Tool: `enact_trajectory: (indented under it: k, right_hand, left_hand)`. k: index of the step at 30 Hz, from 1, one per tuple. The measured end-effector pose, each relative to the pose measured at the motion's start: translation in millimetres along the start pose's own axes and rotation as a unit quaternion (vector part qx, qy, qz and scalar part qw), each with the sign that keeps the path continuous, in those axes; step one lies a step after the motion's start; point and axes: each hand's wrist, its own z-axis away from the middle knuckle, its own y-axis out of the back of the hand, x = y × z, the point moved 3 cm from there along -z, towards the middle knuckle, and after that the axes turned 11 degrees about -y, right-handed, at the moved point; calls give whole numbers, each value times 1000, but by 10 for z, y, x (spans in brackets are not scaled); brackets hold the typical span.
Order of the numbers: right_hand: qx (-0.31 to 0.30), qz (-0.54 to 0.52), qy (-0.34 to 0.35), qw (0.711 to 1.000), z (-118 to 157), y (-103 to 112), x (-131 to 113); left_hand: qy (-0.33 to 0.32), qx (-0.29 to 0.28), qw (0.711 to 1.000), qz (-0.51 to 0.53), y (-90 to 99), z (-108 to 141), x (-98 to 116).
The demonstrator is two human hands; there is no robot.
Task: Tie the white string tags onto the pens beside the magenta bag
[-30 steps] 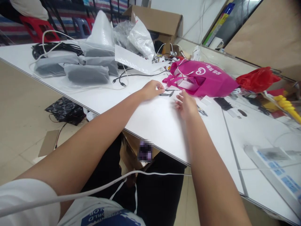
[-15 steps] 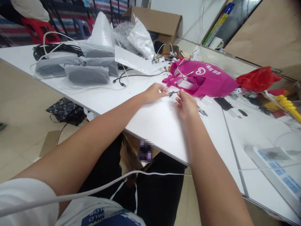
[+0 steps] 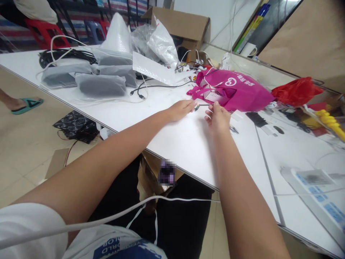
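A thin black strip, perhaps a short cable, runs between my two hands above the white table. My left hand is closed at its left end, where a small dark piece shows just beyond the fingertips. My right hand pinches the other end between thumb and forefinger, its remaining fingers loosely curled. The exact kind of this thin item is too small to make out. Behind the hands lies a pink bag. A pen-like item rests beside my right wrist.
Grey wrapped packages and a coiled black cable lie at the left. A black USB cable sits nearer. To the right are a red plastic bag and a white-blue power strip. A white cable crosses my lap.
My right hand has moved slightly right, away from my left, and more of the thin black strip shows between them. At the far left, a person's foot in a green slipper has come into view.
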Motion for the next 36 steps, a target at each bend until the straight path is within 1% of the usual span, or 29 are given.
enact_trajectory:
  k: [6, 11, 17, 24, 29, 36]
  right_hand:
    - [-44, 69, 45, 996, 52, -77, 22]
    - [-93, 115, 68, 987, 99, -125, 48]
    - [-111, 121, 73, 984, 109, -117, 35]
    - [-125, 115, 63, 984, 139, -127, 8]
    - [-124, 89, 59, 986, 154, -151, 14]
    - [-121, 65, 40, 990, 177, -178, 22]
  left_hand:
    - [-11, -53, 996, -71, 12, 30, 119]
    - [-28, -81, 988, -126, -47, 30, 163]
    - [-50, -44, 990, -128, -70, 19, 142]
    - [-70, -31, 992, -99, -50, 38, 183]
    - [-63, -12, 995, -69, -33, 47, 215]
    - [-62, 5, 996, -60, -36, 56, 218]
